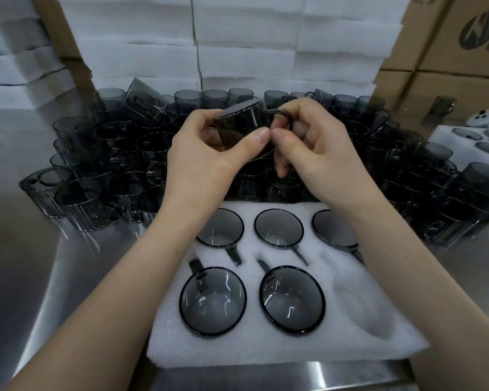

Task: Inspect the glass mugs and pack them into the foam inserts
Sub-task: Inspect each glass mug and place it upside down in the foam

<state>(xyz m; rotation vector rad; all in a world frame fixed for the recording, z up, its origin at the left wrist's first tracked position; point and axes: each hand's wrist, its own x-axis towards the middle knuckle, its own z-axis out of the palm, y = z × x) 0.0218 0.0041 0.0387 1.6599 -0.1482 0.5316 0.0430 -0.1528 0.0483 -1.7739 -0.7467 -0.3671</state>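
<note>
Left hand point(206, 153) grips held mug point(239, 121) by the body, right hand point(316, 153) pinches its handle; mug tilted, above foam insert point(266, 351) far edge. Insert: 5 packed mugs point(213, 301), 1 empty pocket point(359, 309) near-right corner. Loose mugs point(96, 165) along tabletop point(40, 263) far side, uncountable.

Bench point(26, 249): showing as brushed metal, smooth, throwing back soft glare and mug reflections along its left edge.

Foam insert point(266, 348) at the near edge: looking white, matt and faintly fibrous, with cut-out edges reading rough.

Packed mugs point(213, 300) in it: smoked grey glass, glossy, rims catching sharp highlights.

Held mug point(237, 119): same dark glass, base shining smooth.

Loose mugs point(79, 204) across the far side: walls appearing ribbed and gleaming.

Foam slabs point(237, 38) behind: looking matt white with fuzzy seams.

Cardboard boxes point(449, 52) at the far right corner: looking matt brown, carrying dark print.
</note>
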